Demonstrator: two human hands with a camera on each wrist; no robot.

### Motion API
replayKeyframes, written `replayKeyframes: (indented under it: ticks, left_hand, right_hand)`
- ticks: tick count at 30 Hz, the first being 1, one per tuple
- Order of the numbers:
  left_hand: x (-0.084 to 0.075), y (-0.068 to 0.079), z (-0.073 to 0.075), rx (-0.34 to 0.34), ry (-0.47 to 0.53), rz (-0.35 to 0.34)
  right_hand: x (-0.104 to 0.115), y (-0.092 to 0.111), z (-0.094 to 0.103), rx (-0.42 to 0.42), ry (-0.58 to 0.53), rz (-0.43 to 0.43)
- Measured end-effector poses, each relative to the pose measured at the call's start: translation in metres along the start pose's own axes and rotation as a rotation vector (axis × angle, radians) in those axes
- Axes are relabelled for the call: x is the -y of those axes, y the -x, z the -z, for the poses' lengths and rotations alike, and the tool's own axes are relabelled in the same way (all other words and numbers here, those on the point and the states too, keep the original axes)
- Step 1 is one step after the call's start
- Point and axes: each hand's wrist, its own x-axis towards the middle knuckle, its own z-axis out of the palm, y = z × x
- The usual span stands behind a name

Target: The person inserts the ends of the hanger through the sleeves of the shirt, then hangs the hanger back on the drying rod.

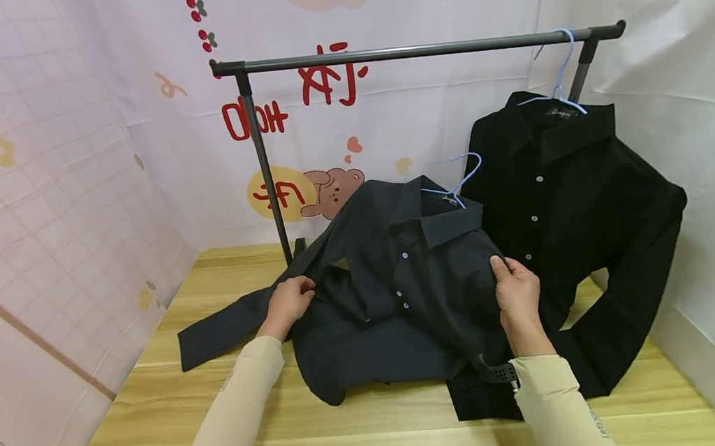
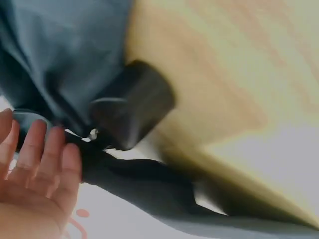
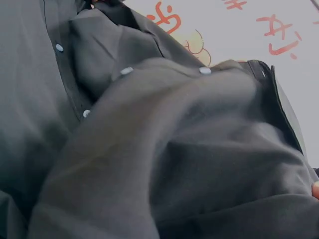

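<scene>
A dark button shirt [image 1: 419, 288] with pale buttons is spread at a slant above the wooden table, its lower edge near the tabletop. A light-blue hanger [image 1: 458, 190] sits in its collar, with the hook free of the rail. My right hand [image 1: 519, 298] pinches the shirt at its right shoulder side; in the right wrist view only a fingertip [image 3: 315, 190] shows at the edge. My left hand [image 1: 289, 300] is at the left sleeve [image 1: 227, 329]. The left wrist view shows its fingers [image 2: 52, 159] fairly straight against dark cloth, with the thumb mostly cut off.
Across the back runs the grey rail [image 1: 382, 55] of a clothes rack. A second black shirt [image 1: 583, 212] hangs from its right end on another light-blue hanger [image 1: 562, 70]. The rack's left post [image 1: 264, 160] stands behind the left sleeve. Printed white cloth [image 1: 157, 162] surrounds the wooden table [image 1: 380, 431].
</scene>
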Motion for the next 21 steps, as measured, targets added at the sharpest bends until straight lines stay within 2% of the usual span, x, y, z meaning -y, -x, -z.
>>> replayKeyframes:
  ticks: [4, 10, 13, 15, 17, 18, 21]
  left_hand:
    - [0.004, -0.001, -0.008, 0.035, -0.071, -0.076]
    - [-0.009, -0.009, -0.024, 0.057, -0.278, -0.245]
    - [-0.014, -0.012, -0.032, 0.047, -0.408, -0.297]
    - [-0.016, -0.013, -0.035, 0.014, -0.456, -0.318]
    - [-0.016, -0.013, -0.035, -0.040, -0.444, -0.340]
    - [-0.017, -0.013, -0.033, -0.071, -0.399, -0.352]
    - [-0.022, -0.014, -0.019, -0.158, -0.159, -0.366]
  right_hand:
    - [0.001, 0.000, 0.000, -0.034, -0.005, 0.004]
    - [0.001, -0.001, 0.000, -0.036, -0.024, 0.000]
    - [0.001, 0.000, 0.000, -0.035, -0.030, 0.001]
    - [0.001, -0.001, 0.000, -0.034, -0.028, 0.000]
    - [0.001, -0.001, 0.001, -0.037, -0.026, -0.009]
    - [0.001, -0.001, 0.001, -0.039, -0.023, -0.010]
    - [0.003, -0.003, 0.003, -0.043, -0.035, -0.021]
